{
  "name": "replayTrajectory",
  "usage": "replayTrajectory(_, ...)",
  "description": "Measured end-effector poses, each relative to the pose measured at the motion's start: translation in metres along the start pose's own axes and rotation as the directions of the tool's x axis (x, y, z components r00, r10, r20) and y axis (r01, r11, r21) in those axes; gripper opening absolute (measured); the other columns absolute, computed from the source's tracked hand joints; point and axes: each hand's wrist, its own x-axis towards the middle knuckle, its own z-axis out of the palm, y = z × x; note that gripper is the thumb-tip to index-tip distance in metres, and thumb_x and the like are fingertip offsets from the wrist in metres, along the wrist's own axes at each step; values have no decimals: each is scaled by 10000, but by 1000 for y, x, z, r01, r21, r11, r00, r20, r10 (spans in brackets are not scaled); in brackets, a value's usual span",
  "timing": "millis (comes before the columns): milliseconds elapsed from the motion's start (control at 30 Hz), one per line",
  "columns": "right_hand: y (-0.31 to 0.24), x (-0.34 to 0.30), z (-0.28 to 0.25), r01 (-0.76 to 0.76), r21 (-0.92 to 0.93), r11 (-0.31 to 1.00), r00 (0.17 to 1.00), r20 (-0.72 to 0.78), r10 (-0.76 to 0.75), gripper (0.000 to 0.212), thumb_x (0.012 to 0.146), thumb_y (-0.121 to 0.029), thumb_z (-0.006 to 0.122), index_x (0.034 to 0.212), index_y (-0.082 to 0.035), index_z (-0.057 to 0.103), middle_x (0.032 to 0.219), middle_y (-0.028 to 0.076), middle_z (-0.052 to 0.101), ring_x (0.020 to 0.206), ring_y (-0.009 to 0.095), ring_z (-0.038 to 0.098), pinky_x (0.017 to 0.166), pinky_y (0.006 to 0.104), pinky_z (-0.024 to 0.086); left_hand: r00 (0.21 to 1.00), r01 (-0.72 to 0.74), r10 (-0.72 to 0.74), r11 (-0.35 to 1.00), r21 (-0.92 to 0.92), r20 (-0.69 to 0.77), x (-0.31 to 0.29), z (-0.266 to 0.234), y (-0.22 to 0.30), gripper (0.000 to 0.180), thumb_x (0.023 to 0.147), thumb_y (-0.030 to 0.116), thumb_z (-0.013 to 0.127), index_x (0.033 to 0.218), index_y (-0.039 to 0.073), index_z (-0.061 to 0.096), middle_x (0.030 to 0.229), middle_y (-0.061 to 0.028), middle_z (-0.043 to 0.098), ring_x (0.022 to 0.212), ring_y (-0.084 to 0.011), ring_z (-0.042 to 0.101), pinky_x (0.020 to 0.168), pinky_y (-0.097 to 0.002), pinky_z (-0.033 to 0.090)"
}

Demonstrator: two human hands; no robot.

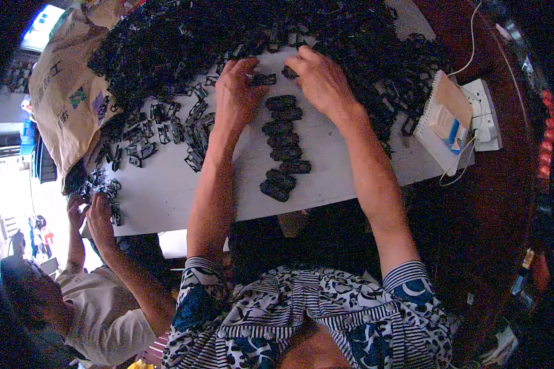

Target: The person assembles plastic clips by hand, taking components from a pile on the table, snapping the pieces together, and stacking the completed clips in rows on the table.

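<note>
My left hand (237, 92) is at the near edge of the big pile, with thumb and fingers curled around the end of a small black plastic part (264, 79). Across from it, my right hand (320, 80) has its fingertips closed on another black plastic part (289, 72), mostly covered by the fingers. Between my forearms, a column of similar black parts (283, 138) runs down the white tabletop (166, 200) toward me. The heap of black parts (246, 24) spreads across the far side.
Loose black parts (144, 144) lie left of my arm. A large printed sack (61, 92) stands at the far left. Nearby, another person's hands (98, 215) handle black parts at the table corner. A spiral notebook (440, 123) and a white power strip (483, 114) with cables sit at right.
</note>
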Motion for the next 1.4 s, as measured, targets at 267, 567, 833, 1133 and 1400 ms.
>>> replayTrajectory(267, -10, 4, 2, 27, 305, 952, 996, -84, -2, 290, 733, -58, 686, 1003, -31, 583, 985, 146, 581, 922, 368, 580, 791, 414, 484, 1000, -18, 18, 1000, 26, -4, -5, 4, -5, 340, 559, 18, 781, 877, 6, 660, 912, -147, 591, 858, -327, 596, 736, -376, 482)
replayTrajectory(567, -3, 4, 3, 197, 45, 979, 978, -81, -193, 295, 689, -85, 722, 964, -33, 628, 967, 96, 580, 963, 292, 560, 809, 379, 484, 993, -104, 102, 994, -38, -57, -3, 14, -4, 294, 570, 41, 768, 850, 23, 680, 845, -136, 575, 846, -321, 566, 737, -387, 461)
replayTrajectory(833, -6, 10, -3, 190, 73, 979, 982, 2, -191, 172, 678, -74, 708, 834, -24, 655, 876, 111, 567, 949, 307, 558, 802, 398, 482, 993, -116, 116, 993, -21, -15, 0, 12, -4, 269, 577, 50, 764, 833, 36, 684, 813, -133, 596, 803, -323, 591, 709, -395, 474)
replayTrajectory(1133, -7, 15, 8, 239, 105, 965, 971, -48, -235, 88, 690, -41, 662, 743, 6, 609, 852, 141, 552, 929, 331, 557, 786, 419, 478, 1000, -18, 16, 988, -154, -16, 0, 11, 3, 342, 625, -17, 707, 952, 37, 624, 776, -132, 615, 738, -311, 611, 648, -382, 480)
replayTrajectory(1400, -14, 12, 1, 209, 85, 974, 977, -60, -204, 150, 649, 6, 672, 750, 14, 561, 863, 142, 547, 951, 345, 551, 796, 421, 470, 998, -52, 49, 991, -121, -25, -2, 10, 4, 355, 642, -54, 667, 979, 31, 594, 804, -146, 622, 744, -316, 614, 661, -381, 485)
